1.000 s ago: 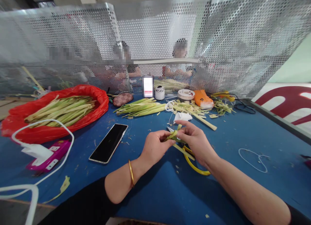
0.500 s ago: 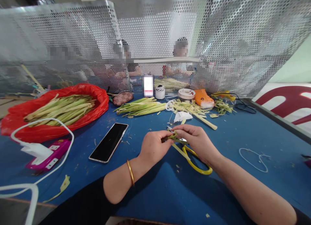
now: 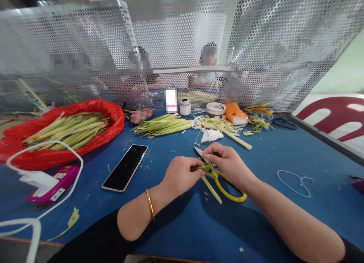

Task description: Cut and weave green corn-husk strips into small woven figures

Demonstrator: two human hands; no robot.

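Between my two hands is a small folded piece of green plant leaf strip (image 3: pixel 209 169). My left hand (image 3: pixel 182 176) pinches its left side, thumb and fingers closed. The fingers of my right hand (image 3: pixel 226 161) are closed on its upper right part. Yellow-handled scissors (image 3: pixel 236 198) lie on the table beneath my hands; a blade tip shows beyond my right fingers. A pale cut stalk (image 3: pixel 213 191) lies just below the leaf strip, beside the scissors.
A red plastic bag (image 3: pixel 113 117) of long leaf strips stands left, near a purple power strip (image 3: pixel 52 189) with white cables. A phone (image 3: pixel 125 168) lies left of my hands. Behind are a leaf bundle (image 3: pixel 167 126), scraps (image 3: pixel 218 124), a tape roll (image 3: pixel 215 108) and a perforated metal screen (image 3: pixel 182 39).
The folded leaf strip has opened into a wider loop between my hands, and my right fingers have risen slightly. More of the scissor blade shows. The whole view has shifted a little.
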